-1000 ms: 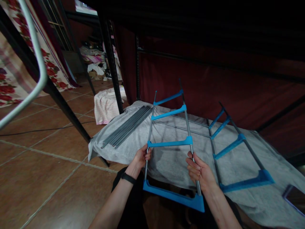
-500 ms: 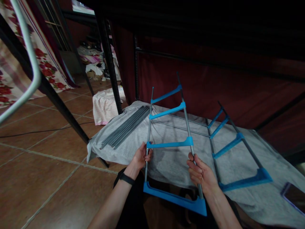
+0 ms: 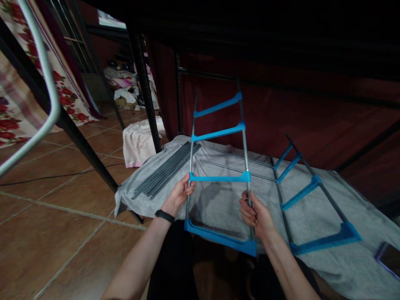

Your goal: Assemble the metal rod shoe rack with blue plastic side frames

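Your left hand (image 3: 178,195) and right hand (image 3: 254,214) each wrap a thin metal upright of the blue-runged plastic rack frame (image 3: 218,178), above the grey towel (image 3: 218,200).

Grey rods (image 3: 165,170); phone (image 3: 388,259) on towel (image 3: 312,216)

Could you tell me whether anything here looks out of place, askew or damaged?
Nothing looks damaged. Two thin rods lie loose on the grey cloth, apart from the neat rod bundle.
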The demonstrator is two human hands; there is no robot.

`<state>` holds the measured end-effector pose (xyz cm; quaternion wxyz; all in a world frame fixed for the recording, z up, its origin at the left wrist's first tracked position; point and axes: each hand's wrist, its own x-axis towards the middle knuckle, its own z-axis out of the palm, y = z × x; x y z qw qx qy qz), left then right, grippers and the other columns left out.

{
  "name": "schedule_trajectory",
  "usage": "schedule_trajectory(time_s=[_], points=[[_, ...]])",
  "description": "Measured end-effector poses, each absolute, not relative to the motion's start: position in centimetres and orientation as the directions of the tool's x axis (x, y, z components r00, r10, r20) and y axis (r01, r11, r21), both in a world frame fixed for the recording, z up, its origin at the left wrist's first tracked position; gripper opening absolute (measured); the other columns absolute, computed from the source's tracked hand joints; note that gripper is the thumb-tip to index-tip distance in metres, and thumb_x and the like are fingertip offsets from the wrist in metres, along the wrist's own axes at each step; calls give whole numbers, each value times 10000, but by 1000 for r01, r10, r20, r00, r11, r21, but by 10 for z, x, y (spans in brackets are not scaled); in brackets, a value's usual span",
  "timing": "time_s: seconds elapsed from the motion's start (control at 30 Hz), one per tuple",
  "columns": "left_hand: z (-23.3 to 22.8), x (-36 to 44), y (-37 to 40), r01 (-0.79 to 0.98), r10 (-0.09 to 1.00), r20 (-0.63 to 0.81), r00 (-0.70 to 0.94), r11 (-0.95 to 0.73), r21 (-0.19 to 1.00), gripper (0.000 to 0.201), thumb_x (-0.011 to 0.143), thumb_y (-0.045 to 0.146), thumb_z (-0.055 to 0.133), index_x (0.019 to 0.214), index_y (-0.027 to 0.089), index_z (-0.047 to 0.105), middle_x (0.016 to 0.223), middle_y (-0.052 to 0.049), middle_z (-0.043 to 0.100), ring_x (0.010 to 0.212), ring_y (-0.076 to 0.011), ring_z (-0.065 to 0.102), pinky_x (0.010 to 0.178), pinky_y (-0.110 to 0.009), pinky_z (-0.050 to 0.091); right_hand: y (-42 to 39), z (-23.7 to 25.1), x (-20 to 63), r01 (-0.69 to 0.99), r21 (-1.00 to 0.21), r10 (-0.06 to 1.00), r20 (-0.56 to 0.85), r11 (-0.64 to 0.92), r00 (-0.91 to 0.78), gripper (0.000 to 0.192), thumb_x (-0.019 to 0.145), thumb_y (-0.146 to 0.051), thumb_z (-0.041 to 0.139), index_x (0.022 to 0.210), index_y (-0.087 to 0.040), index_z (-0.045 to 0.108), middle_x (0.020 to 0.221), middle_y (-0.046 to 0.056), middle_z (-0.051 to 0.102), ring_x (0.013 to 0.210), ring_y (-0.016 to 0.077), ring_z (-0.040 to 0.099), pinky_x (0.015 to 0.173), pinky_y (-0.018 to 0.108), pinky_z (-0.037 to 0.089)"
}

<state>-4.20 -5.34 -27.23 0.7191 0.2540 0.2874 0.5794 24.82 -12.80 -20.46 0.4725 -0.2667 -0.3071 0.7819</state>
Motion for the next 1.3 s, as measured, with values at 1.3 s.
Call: schedule_trajectory(time_s=[1.3], points=[[-259, -46, -18, -521, 999, -26, 23, 34, 853, 400, 883, 513, 570, 797, 125, 612, 470, 22, 468, 388, -77, 407, 383, -186, 304, -101, -257, 243, -544, -796, 949, -114, -265, -295, 393, 842, -560, 613, 727, -222, 447, 456, -120, 252, 373, 37, 88, 318, 135, 112]])
